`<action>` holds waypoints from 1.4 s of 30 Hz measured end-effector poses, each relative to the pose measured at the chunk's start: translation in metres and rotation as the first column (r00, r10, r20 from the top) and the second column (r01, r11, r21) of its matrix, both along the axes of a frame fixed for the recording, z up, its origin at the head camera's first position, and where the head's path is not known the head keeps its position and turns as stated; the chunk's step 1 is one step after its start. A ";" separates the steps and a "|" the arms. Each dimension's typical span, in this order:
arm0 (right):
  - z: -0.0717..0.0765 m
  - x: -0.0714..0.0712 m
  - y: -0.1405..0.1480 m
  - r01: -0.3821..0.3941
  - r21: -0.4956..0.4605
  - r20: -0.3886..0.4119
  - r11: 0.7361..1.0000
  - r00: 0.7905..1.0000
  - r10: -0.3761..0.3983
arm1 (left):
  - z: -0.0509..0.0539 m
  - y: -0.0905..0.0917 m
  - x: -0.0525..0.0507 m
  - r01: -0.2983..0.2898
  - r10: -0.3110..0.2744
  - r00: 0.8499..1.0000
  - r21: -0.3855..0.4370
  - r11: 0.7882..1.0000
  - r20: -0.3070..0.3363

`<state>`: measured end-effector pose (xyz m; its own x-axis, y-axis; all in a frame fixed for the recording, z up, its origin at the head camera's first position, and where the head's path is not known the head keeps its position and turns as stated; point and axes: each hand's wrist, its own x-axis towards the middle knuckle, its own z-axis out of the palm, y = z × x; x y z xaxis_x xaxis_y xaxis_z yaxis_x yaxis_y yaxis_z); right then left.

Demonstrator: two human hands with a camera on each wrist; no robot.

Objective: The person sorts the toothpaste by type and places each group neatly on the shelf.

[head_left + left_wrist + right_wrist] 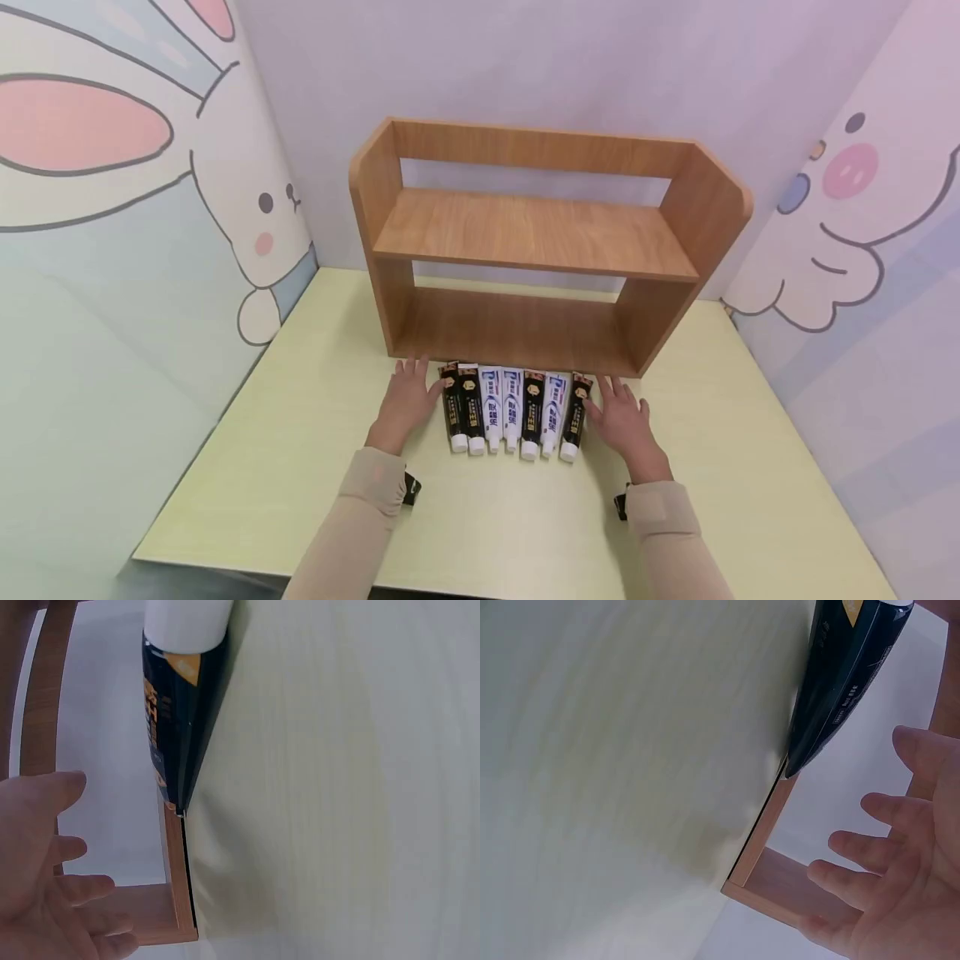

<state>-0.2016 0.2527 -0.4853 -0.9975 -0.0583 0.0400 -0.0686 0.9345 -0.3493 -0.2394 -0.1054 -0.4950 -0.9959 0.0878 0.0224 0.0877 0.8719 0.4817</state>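
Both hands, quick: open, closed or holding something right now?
Left hand: open, holding nothing, beside the leftmost black tube.
Right hand: open, holding nothing, beside the rightmost black tube.

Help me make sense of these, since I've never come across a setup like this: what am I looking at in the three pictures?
There's no machine here, just a person's two bare hands. The wide picture comes from a camera on the head, looking forward and down. The other two come from cameras worn on the wrists, one showing the left hand, the other the right hand.

On the pale table stands a two-level wooden shelf. In front of it seven tubes lie side by side, caps toward the person: four black tubes and three white tubes.

Nothing is held: each hand lies open beside an end of the row.
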 end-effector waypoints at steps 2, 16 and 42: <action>0.000 -0.002 -0.001 -0.004 0.002 -0.004 1.000 1.000 0.004 | 0.001 -0.003 -0.002 -0.006 0.007 1.000 0.025 1.000 -0.013; -0.001 0.001 -0.009 0.001 -0.068 0.040 0.998 0.999 0.002 | 0.001 -0.026 -0.012 -0.068 0.088 0.993 0.216 0.974 -0.083; 0.005 0.005 -0.027 0.121 -0.109 0.183 0.987 0.978 -0.099 | 0.007 -0.047 -0.035 -0.197 0.253 0.963 0.396 0.897 -0.093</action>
